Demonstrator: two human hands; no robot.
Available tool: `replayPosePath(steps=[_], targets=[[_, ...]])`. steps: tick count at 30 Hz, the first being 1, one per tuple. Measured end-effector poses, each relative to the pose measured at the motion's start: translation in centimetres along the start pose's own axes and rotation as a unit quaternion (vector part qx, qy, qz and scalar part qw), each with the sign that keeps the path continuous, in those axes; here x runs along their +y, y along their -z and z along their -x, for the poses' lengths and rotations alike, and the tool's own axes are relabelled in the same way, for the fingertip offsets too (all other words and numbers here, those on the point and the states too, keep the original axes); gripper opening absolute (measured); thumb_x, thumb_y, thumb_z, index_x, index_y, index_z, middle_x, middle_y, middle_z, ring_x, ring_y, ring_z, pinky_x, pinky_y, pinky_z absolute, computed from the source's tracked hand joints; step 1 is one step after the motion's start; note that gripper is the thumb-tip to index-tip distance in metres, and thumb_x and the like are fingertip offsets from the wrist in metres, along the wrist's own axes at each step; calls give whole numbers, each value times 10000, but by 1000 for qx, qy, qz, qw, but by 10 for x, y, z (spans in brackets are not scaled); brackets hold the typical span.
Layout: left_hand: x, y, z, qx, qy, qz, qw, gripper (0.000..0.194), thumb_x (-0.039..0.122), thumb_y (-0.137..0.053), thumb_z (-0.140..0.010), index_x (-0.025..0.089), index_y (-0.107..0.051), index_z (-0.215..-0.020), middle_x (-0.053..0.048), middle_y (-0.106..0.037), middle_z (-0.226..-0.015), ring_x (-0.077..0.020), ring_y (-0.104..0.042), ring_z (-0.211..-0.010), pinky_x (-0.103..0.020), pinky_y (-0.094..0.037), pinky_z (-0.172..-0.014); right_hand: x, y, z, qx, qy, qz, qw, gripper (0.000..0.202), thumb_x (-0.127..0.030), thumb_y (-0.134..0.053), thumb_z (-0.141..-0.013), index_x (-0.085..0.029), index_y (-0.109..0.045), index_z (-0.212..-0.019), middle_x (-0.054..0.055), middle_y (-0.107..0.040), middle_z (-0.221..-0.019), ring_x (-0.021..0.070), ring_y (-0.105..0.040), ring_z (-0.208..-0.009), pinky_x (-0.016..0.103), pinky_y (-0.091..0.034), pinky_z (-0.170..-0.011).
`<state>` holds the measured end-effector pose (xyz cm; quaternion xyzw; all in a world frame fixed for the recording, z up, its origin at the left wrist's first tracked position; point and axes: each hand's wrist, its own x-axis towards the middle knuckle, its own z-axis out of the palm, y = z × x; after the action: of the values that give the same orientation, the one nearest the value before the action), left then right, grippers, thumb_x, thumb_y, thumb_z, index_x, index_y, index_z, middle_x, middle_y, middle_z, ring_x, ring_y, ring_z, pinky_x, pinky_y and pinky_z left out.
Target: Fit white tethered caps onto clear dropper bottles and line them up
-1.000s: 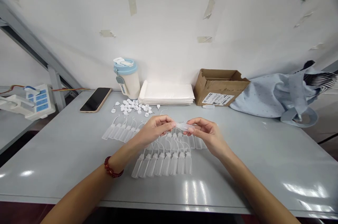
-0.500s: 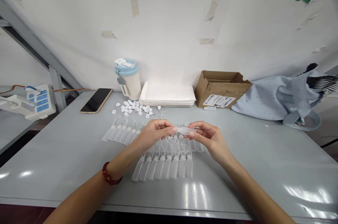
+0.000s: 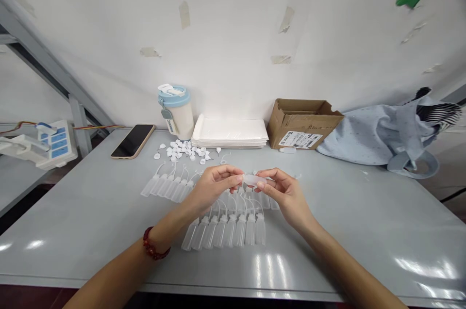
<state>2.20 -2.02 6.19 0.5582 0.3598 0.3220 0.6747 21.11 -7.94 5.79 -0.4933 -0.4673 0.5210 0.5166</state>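
A small translucent plastic bottle (image 3: 253, 180) lies sideways between my hands, above the rows of bottles. My right hand (image 3: 282, 189) pinches its body between thumb and fingers. At the other end, the fingertips of my left hand (image 3: 220, 182) close on the bottle's neck; whether a cap is there I cannot make out. Below my hands, a front row of similar bottles (image 3: 228, 231) lies on the table, each with a thin curved strand at its top. Another group of bottles (image 3: 165, 187) lies to the left, partly behind my left arm. A further row is mostly covered by my hands.
White caps (image 3: 182, 149) are piled behind the bottles. At the back stand a tumbler (image 3: 180, 115), a stack of white envelopes (image 3: 231, 132) and an open cardboard box (image 3: 302, 127). A phone (image 3: 133, 141) lies left, a cloth bag (image 3: 367, 129) right. A power strip (image 3: 54, 144) sits far left.
The view has tilted up slightly and shifted a little right. Both hands keep hold of the bottle in nearly the same place, the right hand slightly closer to the left.
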Motion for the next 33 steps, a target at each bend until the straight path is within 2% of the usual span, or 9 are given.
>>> replayPosePath(steps=[3,8,15,18,20,23,26,28,33], targets=[[-2,-4,2,31,-36,-32,998,253,389,-679,-762,158,-683,-866,-13,-613,-682,-125,-544,-634,-272,-464,-644,3,-5,3,11,0,-14,1000,272,-400,-749,-700,-213,-595,-824,27,-698,-893,190,-690,-753,346,-525,-733],[-4,-9,4,33,-34,-54,997,230,375,-711,-731,178,-668,-842,-24,-655,-769,-147,-589,-700,-263,-474,-642,5,-11,8,-10,27,26,999,245,-386,-708,-752,-218,-557,-844,30,-703,-774,212,-693,-773,360,-535,-715],[-6,-18,7,-19,6,26,999,170,308,-736,-706,178,-668,-791,-6,-639,-761,-133,-586,-724,-249,-465,-670,11,-14,15,-90,172,208,959,436,-225,-584,-858,-296,-487,-1277,23,-734,-918,195,-698,-766,369,-561,-719],[-5,-20,9,-34,5,26,999,185,326,-715,-728,179,-680,-835,-9,-632,-750,-144,-592,-726,-264,-473,-675,14,-17,17,-78,162,193,965,407,-244,-560,-875,-304,-525,-1277,34,-727,-985,208,-709,-785,383,-574,-713],[-4,-21,10,-33,1,9,999,210,352,-698,-743,176,-679,-857,-8,-620,-729,-138,-579,-675,-270,-478,-647,13,-19,17,-62,136,151,977,385,-275,-567,-872,-279,-544,-1256,36,-735,-914,208,-713,-754,378,-583,-680],[-2,-20,11,9,-48,-66,997,238,356,-651,-787,173,-669,-937,-27,-620,-778,-154,-586,-714,-286,-494,-672,10,-19,16,-37,80,68,994,349,-319,-609,-841,-238,-563,-1177,31,-730,-814,197,-710,-720,347,-582,-635],[0,-17,14,55,-172,-210,961,251,281,-590,-834,187,-626,-1063,-59,-614,-923,-172,-576,-827,-297,-489,-732,5,-18,13,-16,33,9,999,342,-344,-667,-791,-214,-558,-1088,24,-718,-772,196,-706,-733,326,-571,-635],[1,-16,15,36,-249,-294,922,292,226,-547,-851,200,-577,-1140,-79,-594,-1030,-184,-561,-889,-315,-487,-760,3,-17,11,-3,14,-7,1000,356,-351,-698,-758,-202,-553,-1047,11,-701,-733,189,-699,-714,315,-563,-630],[0,-22,18,-28,-312,-394,864,467,204,-592,-828,188,-450,-1272,-113,-503,-1185,-225,-491,-1089,-368,-464,-892,2,-14,13,26,-20,-28,999,405,-361,-754,-687,-196,-525,-977,-31,-655,-667,169,-674,-609,304,-548,-583]])
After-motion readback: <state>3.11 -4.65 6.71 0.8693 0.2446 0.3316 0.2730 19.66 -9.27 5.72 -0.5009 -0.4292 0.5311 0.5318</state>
